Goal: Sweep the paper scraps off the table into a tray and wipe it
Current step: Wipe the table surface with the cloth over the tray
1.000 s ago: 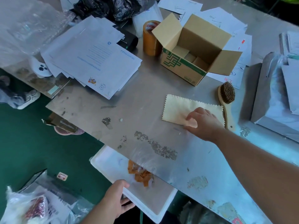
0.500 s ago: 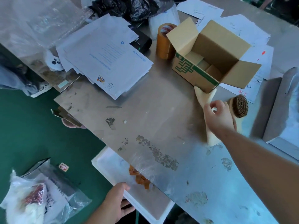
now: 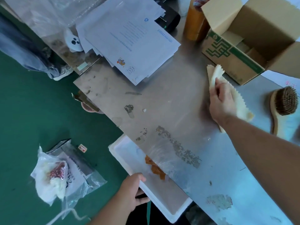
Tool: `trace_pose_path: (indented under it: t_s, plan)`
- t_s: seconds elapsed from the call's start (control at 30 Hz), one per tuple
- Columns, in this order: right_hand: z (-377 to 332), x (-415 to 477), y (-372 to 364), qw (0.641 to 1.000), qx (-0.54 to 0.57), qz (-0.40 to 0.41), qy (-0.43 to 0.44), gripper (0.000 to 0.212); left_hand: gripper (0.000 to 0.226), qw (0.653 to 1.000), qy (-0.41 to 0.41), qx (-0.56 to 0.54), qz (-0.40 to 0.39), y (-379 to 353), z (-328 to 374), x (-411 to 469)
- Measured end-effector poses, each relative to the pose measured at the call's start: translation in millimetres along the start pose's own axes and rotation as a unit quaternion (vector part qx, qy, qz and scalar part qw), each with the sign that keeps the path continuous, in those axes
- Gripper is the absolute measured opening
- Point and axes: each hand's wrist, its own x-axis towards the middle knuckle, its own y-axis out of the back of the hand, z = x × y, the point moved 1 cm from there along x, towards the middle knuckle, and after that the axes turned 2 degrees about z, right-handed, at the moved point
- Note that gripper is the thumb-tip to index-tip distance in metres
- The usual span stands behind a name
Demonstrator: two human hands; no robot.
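Note:
My right hand (image 3: pixel 221 101) grips a pale yellow cloth (image 3: pixel 215 75) with zigzag edges, bunched up on the metal table (image 3: pixel 170 95) just in front of the cardboard box. My left hand (image 3: pixel 129 192) holds the near rim of a white tray (image 3: pixel 123 151) tucked under the table's edge. Orange paper scraps (image 3: pixel 154 168) lie in the tray, partly hidden by the table edge. A small white scrap (image 3: pixel 144 110) lies on the table left of the cloth.
An open cardboard box (image 3: pixel 243 46) and a tape roll (image 3: pixel 194 21) stand at the back right. A wooden brush (image 3: pixel 282 104) lies right of my hand. A stack of papers (image 3: pixel 129 43) covers the back left. A plastic bag (image 3: pixel 61 172) lies on the green floor.
My right hand has lifted the flat cloth off the table, bunched it and carried it back toward the box. The left hand stays on the tray.

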Motion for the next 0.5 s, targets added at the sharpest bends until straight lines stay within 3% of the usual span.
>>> trace_pose_path:
  t_s: [0.13,0.27,0.5]
  plan:
    - [-15,3,-16,0.998,0.011,-0.057,0.037,0.043,0.025,1.0,-0.003,0.0,-0.007,1,2,10]
    - [-27,-3,-35,0.991,0.02,-0.108,0.078,0.029,0.028,1.0,-0.005,-0.004,-0.012,1,3,15]
    - [-44,-57,-59,0.98,-0.012,-0.147,0.137,0.024,0.019,1.0,-0.008,0.007,-0.023,2,3,4]
